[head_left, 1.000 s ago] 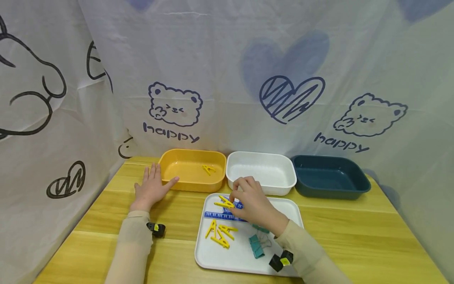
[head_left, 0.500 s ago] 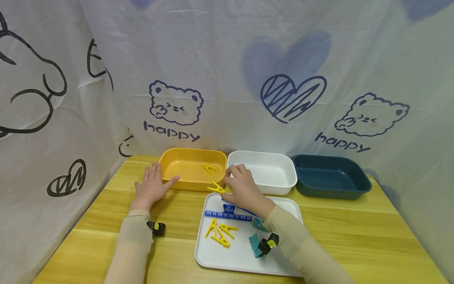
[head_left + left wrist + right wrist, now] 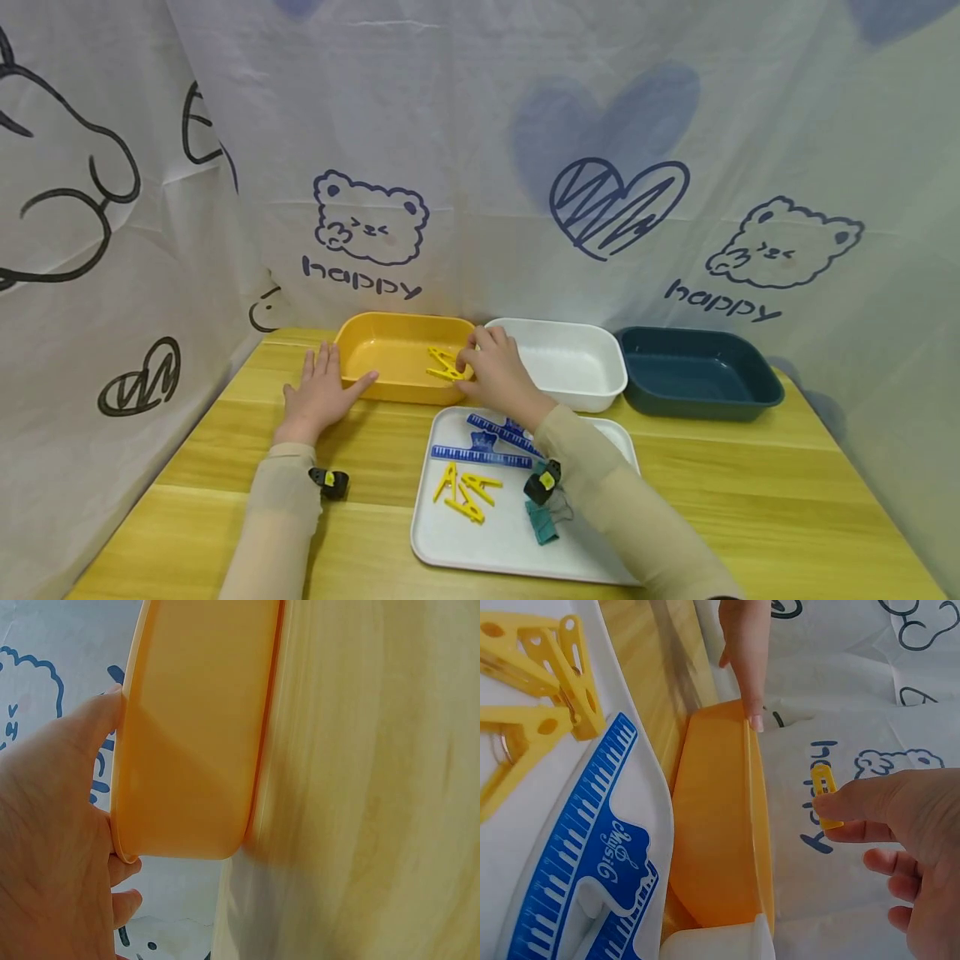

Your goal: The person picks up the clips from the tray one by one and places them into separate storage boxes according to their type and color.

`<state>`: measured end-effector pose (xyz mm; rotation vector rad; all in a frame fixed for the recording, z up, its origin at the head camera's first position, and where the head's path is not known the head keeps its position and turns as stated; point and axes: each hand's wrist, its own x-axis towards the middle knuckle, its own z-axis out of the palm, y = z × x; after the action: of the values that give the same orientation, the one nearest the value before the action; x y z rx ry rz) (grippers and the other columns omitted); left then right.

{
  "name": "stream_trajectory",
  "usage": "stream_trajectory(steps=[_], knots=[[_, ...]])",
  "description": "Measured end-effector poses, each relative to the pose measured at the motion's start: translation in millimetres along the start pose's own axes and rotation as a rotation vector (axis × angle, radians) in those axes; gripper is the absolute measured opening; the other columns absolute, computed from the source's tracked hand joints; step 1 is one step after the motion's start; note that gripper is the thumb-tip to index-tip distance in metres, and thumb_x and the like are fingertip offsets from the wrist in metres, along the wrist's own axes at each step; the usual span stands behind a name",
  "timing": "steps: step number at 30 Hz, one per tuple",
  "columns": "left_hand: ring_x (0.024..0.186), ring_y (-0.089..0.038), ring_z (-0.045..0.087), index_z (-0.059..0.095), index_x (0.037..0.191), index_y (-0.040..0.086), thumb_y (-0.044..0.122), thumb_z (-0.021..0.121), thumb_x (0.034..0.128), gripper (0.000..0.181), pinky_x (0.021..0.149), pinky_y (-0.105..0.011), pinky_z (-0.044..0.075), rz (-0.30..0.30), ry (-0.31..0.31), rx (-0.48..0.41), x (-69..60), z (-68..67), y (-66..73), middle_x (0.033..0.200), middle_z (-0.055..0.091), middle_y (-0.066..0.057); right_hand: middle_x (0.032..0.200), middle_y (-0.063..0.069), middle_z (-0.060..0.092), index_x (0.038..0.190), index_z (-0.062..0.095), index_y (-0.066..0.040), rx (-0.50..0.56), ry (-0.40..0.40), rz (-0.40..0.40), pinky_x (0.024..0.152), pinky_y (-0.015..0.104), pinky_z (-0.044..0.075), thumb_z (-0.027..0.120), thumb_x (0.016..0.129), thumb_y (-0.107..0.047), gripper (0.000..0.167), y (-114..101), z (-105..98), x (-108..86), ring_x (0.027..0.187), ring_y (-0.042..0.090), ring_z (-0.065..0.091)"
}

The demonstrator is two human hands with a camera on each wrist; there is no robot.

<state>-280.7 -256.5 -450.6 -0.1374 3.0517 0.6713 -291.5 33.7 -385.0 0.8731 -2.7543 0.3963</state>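
Note:
My right hand [image 3: 501,375] pinches a yellow clothespin [image 3: 447,374] over the right part of the yellow bin [image 3: 397,391], where another yellow clothespin [image 3: 435,355] lies. In the right wrist view, thumb and forefinger of the right hand [image 3: 907,832] hold the clothespin [image 3: 826,796] above the bin's rim. My left hand [image 3: 320,400], fingers spread, rests against the bin's left end; the left wrist view shows the hand [image 3: 60,817] touching the rim of the bin [image 3: 191,750]. Several yellow clothespins [image 3: 480,486] lie on the white tray [image 3: 495,557].
A white bin [image 3: 573,363] and a dark teal bin [image 3: 701,375] stand right of the yellow one. Two blue piano-pattern clips [image 3: 481,454] and teal binder clips [image 3: 542,522] lie on the tray, partly under my right forearm. A patterned cloth hangs behind.
My right hand has carried the clothespin up and left from the tray to over the yellow bin, uncovering more of the blue clips. The left hand has stayed still.

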Motion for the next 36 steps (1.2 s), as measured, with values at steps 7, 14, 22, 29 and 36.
stream_trajectory(steps=[7, 14, 22, 29, 36], knots=[[0.15, -0.044, -0.008, -0.004, 0.156, 0.002, 0.082, 0.03, 0.0861, 0.111, 0.104, -0.083, 0.003, -0.001, -0.004, 0.002, 0.8, 0.0, -0.9, 0.163, -0.009, -0.02, 0.11, 0.003, 0.051, 0.092, 0.072, -0.015, 0.001, -0.023, 0.055, 0.095, 0.039, 0.035, 0.077, 0.084, -0.033, 0.02, 2.3, 9.2, 18.4, 0.109, 0.023, 0.038], [0.15, -0.044, -0.008, -0.004, 0.156, 0.002, 0.082, 0.029, 0.0865, 0.111, 0.104, -0.083, 0.002, -0.005, -0.006, 0.003, 0.5, 0.0, -0.6, 0.163, -0.011, -0.019, 0.111, 0.005, 0.053, 0.09, 0.071, -0.014, 0.048, -0.038, 0.116, 0.101, 0.042, 0.035, 0.076, 0.084, -0.032, 0.02, 5.6, 20.4, 34.0, 0.116, 0.026, 0.039], [0.15, -0.043, -0.01, -0.004, 0.155, 0.002, 0.081, 0.029, 0.0871, 0.11, 0.104, -0.082, 0.002, -0.004, -0.011, 0.003, -0.2, -0.8, 0.6, 0.163, -0.011, -0.019, 0.109, 0.005, 0.052, 0.089, 0.072, -0.015, 0.048, -0.053, 0.17, 0.097, 0.04, 0.035, 0.077, 0.083, -0.032, 0.019, 8.0, 37.4, 49.8, 0.115, 0.025, 0.038], [0.15, -0.044, -0.009, -0.004, 0.155, 0.001, 0.08, 0.03, 0.0876, 0.109, 0.104, -0.082, 0.002, -0.002, -0.009, 0.002, -0.7, -0.9, 0.2, 0.163, -0.01, -0.02, 0.107, 0.006, 0.051, 0.085, 0.07, -0.015, 0.038, -0.089, 0.211, 0.094, 0.039, 0.035, 0.078, 0.083, -0.03, 0.018, 9.5, 51.6, 59.2, 0.112, 0.025, 0.037], [0.15, -0.044, -0.009, -0.004, 0.156, 0.002, 0.08, 0.03, 0.0873, 0.11, 0.104, -0.082, 0.002, -0.007, -0.01, 0.0, -0.2, -0.6, 0.8, 0.163, -0.01, -0.02, 0.105, 0.004, 0.052, 0.079, 0.068, -0.015, -0.008, -0.13, 0.209, 0.094, 0.038, 0.035, 0.078, 0.082, -0.032, 0.019, 13.7, 61.8, 65.9, 0.11, 0.024, 0.038]])
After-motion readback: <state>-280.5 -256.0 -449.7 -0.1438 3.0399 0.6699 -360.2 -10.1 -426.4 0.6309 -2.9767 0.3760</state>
